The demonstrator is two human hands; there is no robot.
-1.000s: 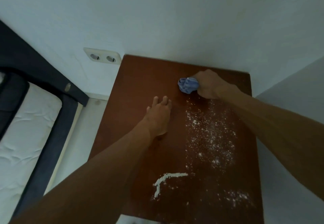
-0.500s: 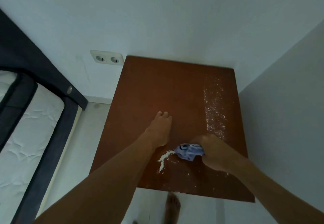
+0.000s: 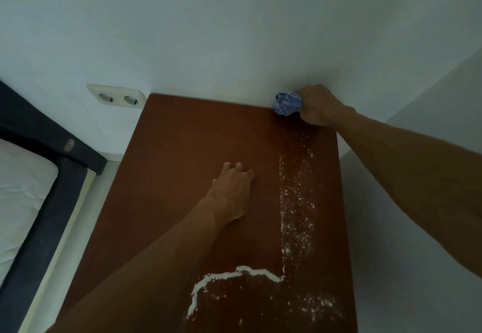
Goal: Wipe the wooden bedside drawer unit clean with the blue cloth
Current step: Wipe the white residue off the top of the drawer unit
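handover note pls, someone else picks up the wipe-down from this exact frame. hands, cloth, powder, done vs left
Right hand: fist closed on the bunched blue cloth, at the far right corner of the drawer unit top, against the wall.
Left hand: empty, flat on the middle of the top, apparently bracing.
Done: left and centre of the top look free of powder.
Left: a scattered powder strip down the right side, a swept-up curved ridge of powder near the front edge, and specks at the front right corner. Drawer fronts are out of view.

Left hand [image 3: 233, 193] flat, palm down, fingers together. Right hand [image 3: 317, 105] fisted, arm stretched far forward.
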